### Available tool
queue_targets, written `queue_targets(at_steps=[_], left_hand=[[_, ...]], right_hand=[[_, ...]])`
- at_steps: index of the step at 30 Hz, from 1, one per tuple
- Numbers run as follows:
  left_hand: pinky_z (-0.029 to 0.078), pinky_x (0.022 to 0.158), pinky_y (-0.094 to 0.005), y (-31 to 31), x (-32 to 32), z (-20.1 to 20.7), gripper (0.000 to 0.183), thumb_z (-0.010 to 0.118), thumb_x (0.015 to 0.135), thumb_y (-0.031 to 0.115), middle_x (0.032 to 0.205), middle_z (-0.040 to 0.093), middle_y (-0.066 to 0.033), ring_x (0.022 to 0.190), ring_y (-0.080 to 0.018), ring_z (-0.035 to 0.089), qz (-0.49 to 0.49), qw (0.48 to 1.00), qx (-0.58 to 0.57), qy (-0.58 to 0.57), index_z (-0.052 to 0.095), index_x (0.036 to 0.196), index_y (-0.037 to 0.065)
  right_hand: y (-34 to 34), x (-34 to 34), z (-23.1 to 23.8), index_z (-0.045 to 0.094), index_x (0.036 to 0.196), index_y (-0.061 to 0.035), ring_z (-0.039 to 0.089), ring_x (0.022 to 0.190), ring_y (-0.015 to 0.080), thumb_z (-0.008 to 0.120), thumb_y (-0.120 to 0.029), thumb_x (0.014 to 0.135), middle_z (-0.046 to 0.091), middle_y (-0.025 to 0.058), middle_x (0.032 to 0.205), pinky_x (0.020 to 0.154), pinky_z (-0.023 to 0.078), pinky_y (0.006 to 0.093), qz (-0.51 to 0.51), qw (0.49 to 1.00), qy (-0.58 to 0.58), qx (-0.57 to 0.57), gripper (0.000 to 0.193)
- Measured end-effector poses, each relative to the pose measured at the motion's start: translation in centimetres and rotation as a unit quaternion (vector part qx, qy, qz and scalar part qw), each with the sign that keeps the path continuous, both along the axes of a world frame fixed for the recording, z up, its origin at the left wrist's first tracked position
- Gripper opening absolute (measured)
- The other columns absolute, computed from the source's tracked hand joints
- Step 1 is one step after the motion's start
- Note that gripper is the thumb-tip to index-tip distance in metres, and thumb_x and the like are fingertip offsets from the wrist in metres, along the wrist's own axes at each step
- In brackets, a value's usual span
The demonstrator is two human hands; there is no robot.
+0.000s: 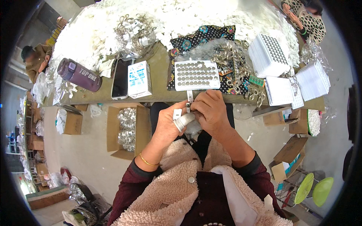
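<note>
Just off the table's front edge, my left hand and my right hand meet with fingers closed. Between their fingertips is a small metal piece with a white tag rising from it. Another white tag sticks up at my left fingers, and a pale cover sheathes my left thumb. Directly beyond the hands lies a white tray with rows of round silver discs. My right fingers hide part of the metal piece.
White tags cover the table's far side. A purple bottle, a phone and a white box stand left. Loose metal pieces, stacked trays and cartons surround me. Two people sit beyond.
</note>
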State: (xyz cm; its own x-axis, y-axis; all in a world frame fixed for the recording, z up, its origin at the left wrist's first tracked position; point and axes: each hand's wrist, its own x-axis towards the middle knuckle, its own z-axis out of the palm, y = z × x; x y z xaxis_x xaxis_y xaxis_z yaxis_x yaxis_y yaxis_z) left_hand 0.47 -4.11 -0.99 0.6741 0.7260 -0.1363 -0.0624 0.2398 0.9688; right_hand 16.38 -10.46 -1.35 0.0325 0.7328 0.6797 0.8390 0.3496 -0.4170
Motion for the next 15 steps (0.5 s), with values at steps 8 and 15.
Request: queue_targets(at_steps=[8,15], left_hand=[[0.030,0.040,-0.0192,1.0,0.9,-1.1,0.027,0.068,0.094,0.015,0.076,0.066,0.0003,0.047,-0.0009,0.042,0.039,0.998,-0.049,0.023,0.068,0.115,-0.002],[0.029,0.042,-0.0178,1.4,1.4,-1.4,0.029,0.069,0.094,0.024,0.093,0.075,-0.0086,0.048,-0.0003,0.039,0.010,0.999,-0.044,0.001,0.071,0.107,-0.001]], right_hand=[[1.1,3.0,0.8,0.064,0.085,-0.0076,0.057,0.080,0.0277,0.072,-0.004,0.071,0.056,0.0054,0.081,0.075,0.044,0.0389,0.036,0.997,-0.008,-0.072,0.016],[2.6,7.5,1.1,0.069,0.082,-0.0070,0.059,0.081,0.0256,0.074,-0.005,0.073,0.058,0.0050,0.080,0.074,0.045,0.0383,-0.175,0.979,-0.087,-0.057,0.011]])
